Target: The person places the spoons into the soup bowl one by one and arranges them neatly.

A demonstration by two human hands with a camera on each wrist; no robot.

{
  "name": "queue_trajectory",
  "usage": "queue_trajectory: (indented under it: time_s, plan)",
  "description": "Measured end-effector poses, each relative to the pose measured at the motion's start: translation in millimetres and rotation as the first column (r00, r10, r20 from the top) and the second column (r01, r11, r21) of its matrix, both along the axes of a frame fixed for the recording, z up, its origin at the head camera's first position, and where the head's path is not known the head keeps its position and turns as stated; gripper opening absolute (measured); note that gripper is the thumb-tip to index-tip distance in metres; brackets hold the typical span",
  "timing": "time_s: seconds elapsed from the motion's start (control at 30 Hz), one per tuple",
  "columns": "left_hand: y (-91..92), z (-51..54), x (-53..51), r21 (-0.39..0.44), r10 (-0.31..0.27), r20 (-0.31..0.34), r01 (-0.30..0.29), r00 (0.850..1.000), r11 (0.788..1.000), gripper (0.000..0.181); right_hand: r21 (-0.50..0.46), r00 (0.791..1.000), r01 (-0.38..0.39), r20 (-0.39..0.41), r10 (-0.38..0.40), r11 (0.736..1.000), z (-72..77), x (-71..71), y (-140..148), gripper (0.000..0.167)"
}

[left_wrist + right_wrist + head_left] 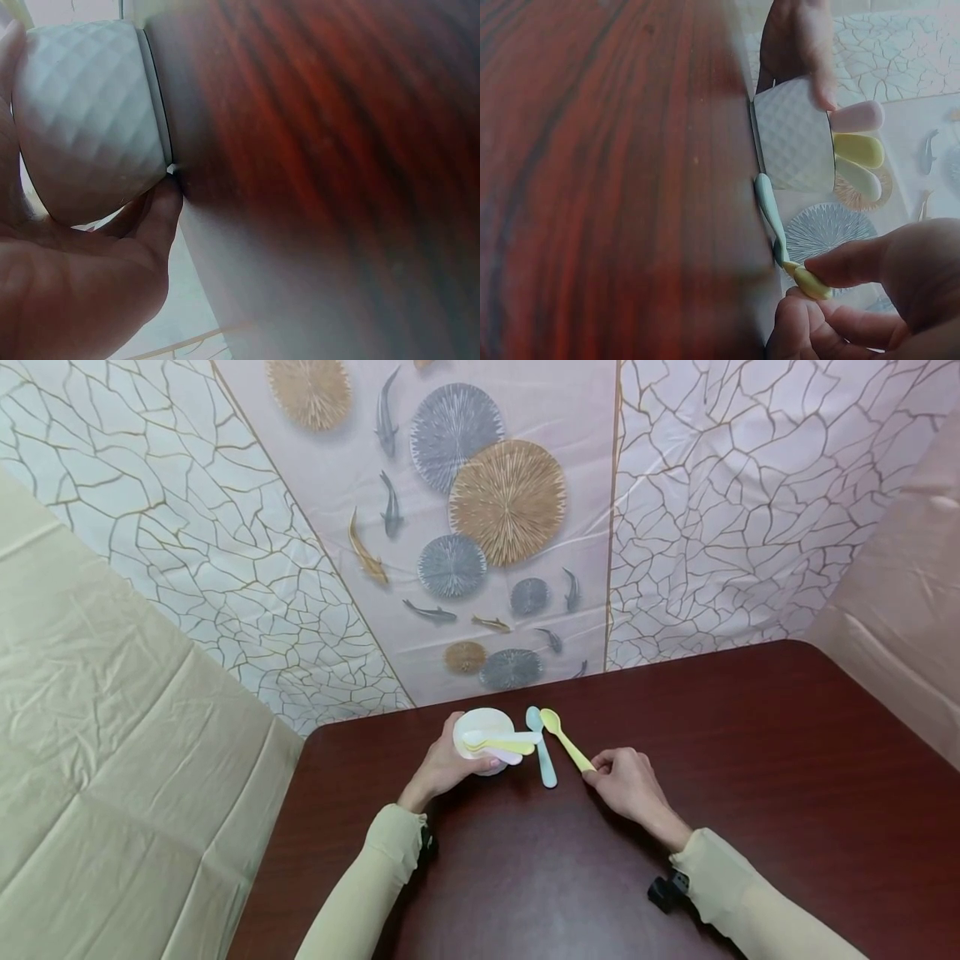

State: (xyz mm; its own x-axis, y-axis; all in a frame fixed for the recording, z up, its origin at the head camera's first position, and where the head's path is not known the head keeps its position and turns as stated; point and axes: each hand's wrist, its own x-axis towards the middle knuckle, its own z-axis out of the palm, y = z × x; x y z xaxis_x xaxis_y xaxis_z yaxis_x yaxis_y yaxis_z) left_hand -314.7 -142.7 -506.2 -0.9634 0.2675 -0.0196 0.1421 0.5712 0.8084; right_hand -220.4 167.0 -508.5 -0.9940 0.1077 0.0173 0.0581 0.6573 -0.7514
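Note:
My left hand [444, 765] grips a white bowl [90, 112] with a quilted outer pattern, thumb at its near rim. Inside the bowl lie several spoons with handles over the right rim: a white spoon [517, 737], a yellow one [859, 151] and a pale pink one [857, 116]. The right hand [628, 783] pinches the handle end of another yellow spoon [572, 750], its head pointing away toward the back of the table. Between that spoon and the bowl, a light blue spoon [547, 764] lies on the table, its head close to the yellow spoon's head.
The dark red-brown wooden table [750, 735] has a rounded back edge against a patterned cloth wall [690, 527]. Beige cloth [112, 735] hangs at the left side. A black wrist device [667, 890] sits at the right sleeve.

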Motion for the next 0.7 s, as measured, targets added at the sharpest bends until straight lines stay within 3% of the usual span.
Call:
queue_trajectory:
  time_s: [0.7]
  plan:
    - [0.1, 0.9, 0.4, -0.004, 0.001, 0.001, -0.001, 1.000, 1.000, 0.107, -0.022, 1.000, 0.011, -0.006, -0.011, 1.000, 6.8, 1.1, 3.9, 0.014]
